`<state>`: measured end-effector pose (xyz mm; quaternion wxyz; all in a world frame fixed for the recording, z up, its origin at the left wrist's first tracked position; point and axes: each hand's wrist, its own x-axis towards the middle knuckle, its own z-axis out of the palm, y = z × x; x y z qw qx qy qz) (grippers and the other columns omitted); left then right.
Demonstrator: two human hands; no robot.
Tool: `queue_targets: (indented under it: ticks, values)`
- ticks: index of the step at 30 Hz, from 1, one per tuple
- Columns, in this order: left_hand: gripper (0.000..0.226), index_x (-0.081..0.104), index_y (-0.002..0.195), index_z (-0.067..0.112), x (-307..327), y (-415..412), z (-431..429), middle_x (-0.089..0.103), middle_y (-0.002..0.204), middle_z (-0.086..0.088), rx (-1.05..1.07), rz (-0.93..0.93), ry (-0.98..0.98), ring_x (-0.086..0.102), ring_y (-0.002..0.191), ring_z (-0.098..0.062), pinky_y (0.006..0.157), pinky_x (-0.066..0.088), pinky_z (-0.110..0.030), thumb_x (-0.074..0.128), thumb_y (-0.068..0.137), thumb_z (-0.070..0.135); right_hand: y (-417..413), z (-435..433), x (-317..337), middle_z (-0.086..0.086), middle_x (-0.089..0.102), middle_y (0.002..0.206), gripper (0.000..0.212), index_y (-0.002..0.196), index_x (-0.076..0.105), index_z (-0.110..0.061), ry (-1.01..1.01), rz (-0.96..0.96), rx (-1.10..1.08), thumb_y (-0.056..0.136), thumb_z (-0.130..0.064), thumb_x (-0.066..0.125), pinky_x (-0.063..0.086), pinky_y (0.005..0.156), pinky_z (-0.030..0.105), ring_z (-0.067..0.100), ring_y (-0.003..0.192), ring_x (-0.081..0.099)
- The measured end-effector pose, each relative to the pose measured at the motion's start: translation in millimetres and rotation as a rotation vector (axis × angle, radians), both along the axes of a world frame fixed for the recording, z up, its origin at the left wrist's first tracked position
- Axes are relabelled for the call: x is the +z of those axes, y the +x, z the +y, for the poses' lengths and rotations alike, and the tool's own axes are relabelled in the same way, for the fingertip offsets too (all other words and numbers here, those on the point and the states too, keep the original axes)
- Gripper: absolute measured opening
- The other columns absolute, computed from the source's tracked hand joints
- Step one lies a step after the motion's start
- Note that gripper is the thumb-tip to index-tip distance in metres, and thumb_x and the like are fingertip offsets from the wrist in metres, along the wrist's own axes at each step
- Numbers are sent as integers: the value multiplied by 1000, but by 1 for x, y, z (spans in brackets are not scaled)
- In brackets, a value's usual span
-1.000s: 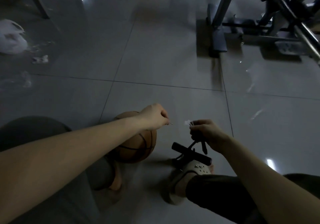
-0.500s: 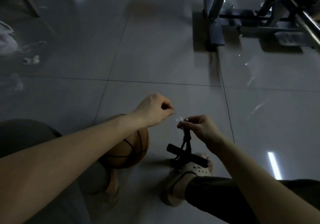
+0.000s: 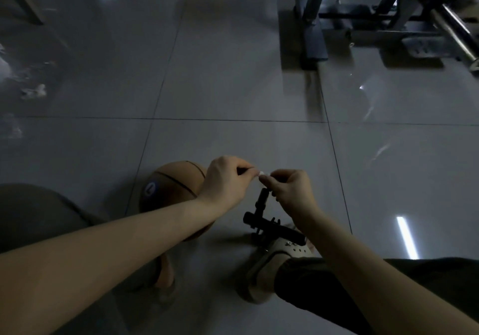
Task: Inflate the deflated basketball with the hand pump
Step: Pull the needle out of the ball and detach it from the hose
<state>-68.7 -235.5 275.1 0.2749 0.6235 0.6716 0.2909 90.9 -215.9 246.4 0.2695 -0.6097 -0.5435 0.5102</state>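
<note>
An orange-brown basketball [image 3: 173, 189] with a round logo lies on the grey tiled floor, partly behind my left forearm. A black hand pump [image 3: 269, 224] stands by my right foot, its short hose [image 3: 261, 201] rising to my right hand [image 3: 291, 191], which pinches the hose's small white tip [image 3: 262, 173]. My left hand [image 3: 225, 180] is pinched shut on something thin, most likely the needle, held right against that white tip. The two hands' fingertips nearly touch above the floor, to the right of the ball.
My right foot in a pale clog [image 3: 269, 267] sits beside the pump; my left knee [image 3: 33, 218] is at the lower left. A metal exercise frame [image 3: 363, 16] stands at the back right. Pale scraps [image 3: 35, 92] lie on the floor at far left.
My left hand has moved right and my right hand left, so the needle and the hose tip now meet. The pump hose has come more upright.
</note>
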Motion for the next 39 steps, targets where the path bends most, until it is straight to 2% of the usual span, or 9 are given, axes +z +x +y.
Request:
queue_targets:
  ticks: [4,7,11,15,19,22,28,33,39]
  values:
    - [20,76,112,15,-7,-3,4,75,100,3,99,-177,-201,72,77,-9,80,62,-37,68,97,25,-1,0,-2,12,73,84,14,94,76,-7,-103,94,-1,93,-19,70,51,56,19,8,64,61]
    - [24,73,121,14,-6,-5,4,71,112,3,89,-208,-275,73,79,-8,82,62,-35,63,100,21,1,0,-2,7,73,84,11,98,75,-6,-125,127,-6,93,-15,69,51,57,18,3,63,63]
    - [23,73,120,14,-3,-5,-1,70,99,7,98,-213,-243,74,76,-8,81,62,-33,66,98,18,1,0,-2,8,74,89,11,99,75,-8,-138,131,-2,96,-11,64,55,64,23,13,72,64]
    - [19,76,112,10,-5,-4,-3,76,89,0,126,-284,-234,74,73,-9,76,64,-33,71,93,12,-1,0,-3,10,73,92,14,102,75,-5,-146,144,-15,96,-12,64,54,65,24,12,75,63]
    - [7,76,96,11,-5,0,-7,75,77,-4,156,-378,-283,74,70,-15,72,64,-35,73,91,7,-3,0,-6,19,73,85,11,89,78,-10,-114,122,-82,90,-19,73,47,60,26,17,68,58]
    - [1,74,91,9,-6,1,-7,75,75,-5,177,-390,-301,74,68,-15,71,64,-35,73,91,8,-2,0,-7,18,73,80,9,82,77,-12,-94,123,-145,87,-19,77,47,53,22,14,61,59]
    - [2,73,91,9,-4,2,-7,76,77,-4,144,-363,-307,74,69,-13,69,63,-30,75,90,9,-2,-1,-9,16,72,82,10,92,75,-4,-75,112,-114,91,-13,72,46,49,15,1,52,56]
    - [3,72,91,12,-4,2,-9,76,78,-2,113,-355,-301,74,69,-11,68,63,-28,75,91,13,-2,-1,-9,8,73,86,11,91,76,-5,-59,100,-116,86,-14,77,48,56,13,2,62,62]
    - [4,72,89,14,-2,2,-10,76,78,-2,98,-364,-285,74,70,-11,67,62,-25,75,90,12,-3,-1,-7,7,67,90,10,76,73,-19,1,56,-136,83,-16,80,47,62,23,12,72,59]
